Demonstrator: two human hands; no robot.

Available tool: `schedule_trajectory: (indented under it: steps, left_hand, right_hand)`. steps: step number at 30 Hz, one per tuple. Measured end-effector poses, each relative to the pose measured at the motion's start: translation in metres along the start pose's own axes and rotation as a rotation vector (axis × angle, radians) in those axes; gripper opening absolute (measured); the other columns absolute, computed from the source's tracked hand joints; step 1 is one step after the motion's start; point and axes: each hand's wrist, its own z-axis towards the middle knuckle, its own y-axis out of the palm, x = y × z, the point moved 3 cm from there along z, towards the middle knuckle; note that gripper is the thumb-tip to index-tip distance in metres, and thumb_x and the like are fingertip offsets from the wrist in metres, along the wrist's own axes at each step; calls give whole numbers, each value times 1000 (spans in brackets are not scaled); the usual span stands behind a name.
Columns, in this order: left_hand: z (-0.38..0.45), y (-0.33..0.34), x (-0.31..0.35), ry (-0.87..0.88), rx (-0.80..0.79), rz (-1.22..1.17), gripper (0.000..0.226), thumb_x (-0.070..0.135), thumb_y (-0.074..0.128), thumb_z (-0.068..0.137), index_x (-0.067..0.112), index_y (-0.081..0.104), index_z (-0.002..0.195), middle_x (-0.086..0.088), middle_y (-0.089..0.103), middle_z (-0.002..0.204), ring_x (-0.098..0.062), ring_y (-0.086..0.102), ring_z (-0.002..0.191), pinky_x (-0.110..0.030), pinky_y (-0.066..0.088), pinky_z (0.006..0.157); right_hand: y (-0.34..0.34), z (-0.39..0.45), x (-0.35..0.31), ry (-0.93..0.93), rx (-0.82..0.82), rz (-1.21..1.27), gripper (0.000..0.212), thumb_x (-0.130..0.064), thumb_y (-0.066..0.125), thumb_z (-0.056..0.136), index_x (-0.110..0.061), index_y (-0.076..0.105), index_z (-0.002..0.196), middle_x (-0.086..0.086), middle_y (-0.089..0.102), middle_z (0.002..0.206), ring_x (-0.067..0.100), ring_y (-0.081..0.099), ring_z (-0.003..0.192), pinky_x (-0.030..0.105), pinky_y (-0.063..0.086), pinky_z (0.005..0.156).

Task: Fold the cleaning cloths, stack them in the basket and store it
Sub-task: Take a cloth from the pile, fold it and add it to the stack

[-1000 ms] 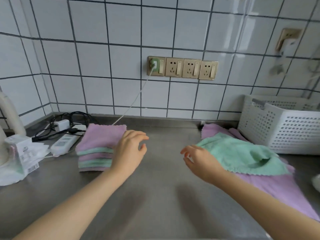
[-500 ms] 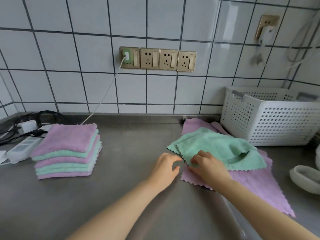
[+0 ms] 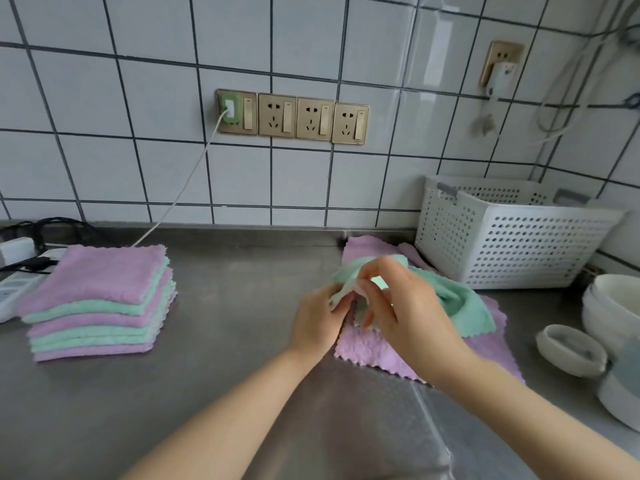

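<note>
The power strip and white bowls run off the edges — the basket interior stays hidden.

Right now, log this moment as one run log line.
step: picking up next cloth | left hand: pinches green cloth | right hand: pinches green cloth | folded stack: on counter | basket: no cloths visible inside

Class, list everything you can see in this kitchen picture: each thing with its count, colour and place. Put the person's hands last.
folded cloths: one stack, purple and green, counter left
green cloth: one, lifted at its near edge, on the purple cloth
purple cloth: at least one, spread flat beside the basket
basket: one, white, counter right
wall sockets: row of four, gold, tiled wall
power strip: one, white, far left
bowls: white, right edge
left hand: pinches the green cloth
right hand: pinches the green cloth
</note>
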Motion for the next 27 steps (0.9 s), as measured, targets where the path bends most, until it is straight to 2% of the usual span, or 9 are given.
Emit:
schedule_trajectory:
  steps: [3,5,8,13,16,19,21,24,27]
  left_hand:
    - [-2,-29,5,5,45,-3,31,22,62,87,21,54,57,16,57,54,-2,48,51,-13,30,45]
    - [-2,-55,7,-34,30,-47,29,27,61,82,27,56,53,21,55,48,5,47,47,-14,28,44]
    - [-4,-109,8,-96,-22,-171,41,2,65,82,29,66,50,20,56,45,10,48,48,-9,30,48]
    - [-18,-213,28,-156,-68,-218,9,6,74,77,14,72,78,11,70,66,2,58,56,-8,41,51]
    - [-26,-262,46,-265,-19,-479,32,14,80,69,-7,63,87,-6,70,73,-18,62,62,-24,50,57]
    - [-31,-287,60,-278,58,-561,26,24,73,64,8,67,84,-3,74,71,-16,68,59,-26,56,53]
    - [-34,-291,58,-306,99,-460,7,17,71,75,11,69,76,-6,73,69,-15,66,56,-23,52,53]
    - [-39,-287,25,-316,25,-8,33,16,71,82,14,61,50,8,57,43,-3,49,41,-19,36,46]
    - [-51,-270,-21,-475,-68,131,36,17,70,84,14,47,55,4,40,43,-10,36,35,-20,29,39]
  right_hand:
    - [-27,2,-29,25,34,69,11,-21,47,98,-28,47,89,-8,60,63,5,58,56,14,40,51]
    - [-46,5,-44,-17,116,84,10,-21,46,97,-28,46,90,-7,60,61,6,59,56,17,43,56]
    - [-71,10,-56,-33,254,97,19,-21,45,97,-36,42,88,-12,59,69,15,62,69,29,48,65]
    - [-103,13,-66,52,483,214,9,-16,45,99,-21,49,92,-14,54,73,-1,48,60,10,38,55]
    - [-110,17,-71,110,545,297,11,-17,42,101,-11,48,93,-3,47,65,0,41,48,11,34,44]
    - [-100,28,-68,178,570,362,13,-20,46,99,-13,53,91,-1,46,61,2,36,41,14,29,35]
    - [-80,35,-58,211,515,364,13,-17,50,97,-11,57,87,-3,51,61,0,40,41,12,32,36]
    - [-36,36,-20,312,254,189,14,-15,57,93,-12,62,80,-11,53,50,2,42,40,17,38,44]
    - [11,24,17,497,-21,87,18,-14,59,91,-14,62,73,-10,54,44,9,43,38,19,36,44]
